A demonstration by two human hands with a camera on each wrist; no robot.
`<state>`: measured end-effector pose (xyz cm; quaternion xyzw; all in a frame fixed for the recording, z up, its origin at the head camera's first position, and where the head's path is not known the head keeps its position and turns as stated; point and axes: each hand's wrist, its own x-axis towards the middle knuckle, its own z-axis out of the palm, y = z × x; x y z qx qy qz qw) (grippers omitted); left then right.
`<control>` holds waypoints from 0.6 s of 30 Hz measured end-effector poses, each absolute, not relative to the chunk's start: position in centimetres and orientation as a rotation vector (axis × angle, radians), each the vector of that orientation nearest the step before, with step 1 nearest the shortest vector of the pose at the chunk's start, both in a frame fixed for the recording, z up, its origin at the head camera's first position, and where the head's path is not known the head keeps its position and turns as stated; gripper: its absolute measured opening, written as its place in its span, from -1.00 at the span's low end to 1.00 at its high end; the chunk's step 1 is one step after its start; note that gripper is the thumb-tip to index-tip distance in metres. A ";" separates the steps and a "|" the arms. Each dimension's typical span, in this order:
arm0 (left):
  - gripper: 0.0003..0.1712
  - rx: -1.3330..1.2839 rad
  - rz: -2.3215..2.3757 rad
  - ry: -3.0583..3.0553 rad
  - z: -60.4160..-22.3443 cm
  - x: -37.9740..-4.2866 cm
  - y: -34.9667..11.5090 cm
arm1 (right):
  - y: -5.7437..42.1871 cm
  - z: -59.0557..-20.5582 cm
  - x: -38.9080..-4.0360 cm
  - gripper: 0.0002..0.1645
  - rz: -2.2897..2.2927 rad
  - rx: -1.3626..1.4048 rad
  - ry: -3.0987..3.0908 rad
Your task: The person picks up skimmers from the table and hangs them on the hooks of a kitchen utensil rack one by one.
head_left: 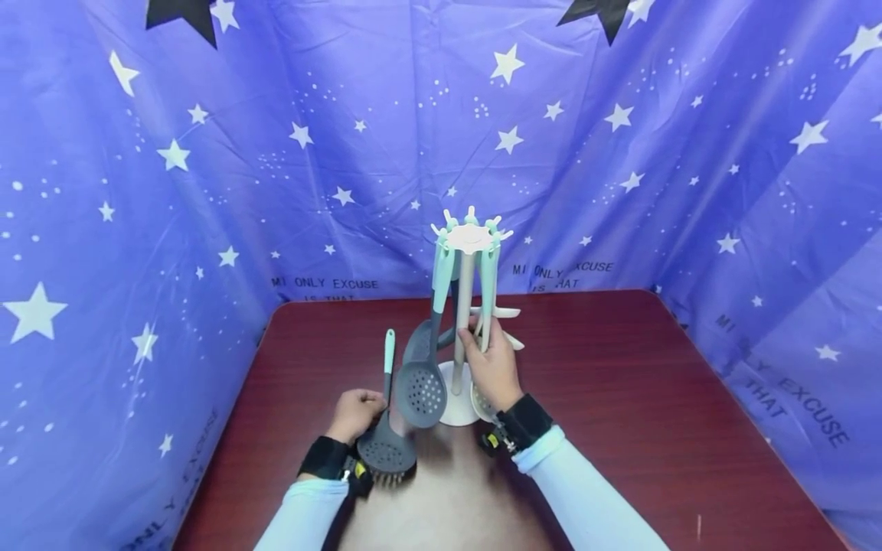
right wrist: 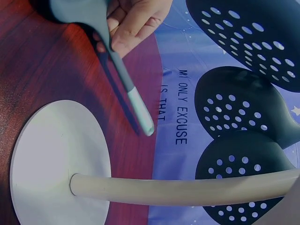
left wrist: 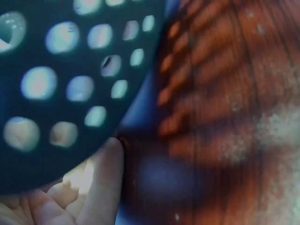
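Note:
A white utensil stand with a round base stands upright on the table, mint-handled utensils hanging from its top. My right hand grips the stand's pole at about mid-height, beside a hanging cream utensil. It is not clearly visible in the right wrist view. Left of the stand, my left hand pinches the neck of a dark grey skimmer, its mint handle pointing up and away in the head view. The skimmer's perforated head partly covers that hand in the left wrist view.
Several dark perforated utensils hang at the stand's left side, close to the held skimmer. Cream utensil parts stick out at its right. The dark red table ends at a starry blue curtain behind and at both sides.

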<state>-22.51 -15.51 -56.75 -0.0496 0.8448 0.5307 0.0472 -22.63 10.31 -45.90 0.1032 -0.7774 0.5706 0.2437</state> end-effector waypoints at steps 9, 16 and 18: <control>-0.69 -0.262 1.747 2.639 -54.2 -22.1 -17.7 | 10.9 -47.4 -23.5 -0.68 1.603 0.289 -2.083; -0.71 -0.215 1.834 2.718 -50.9 -20.7 -18.9 | 10.8 -47.4 -23.6 -0.69 1.528 0.290 -2.090; -0.74 -0.172 1.844 2.788 -50.1 -20.2 -18.8 | 10.8 -47.4 -23.6 -0.70 1.500 0.281 -2.102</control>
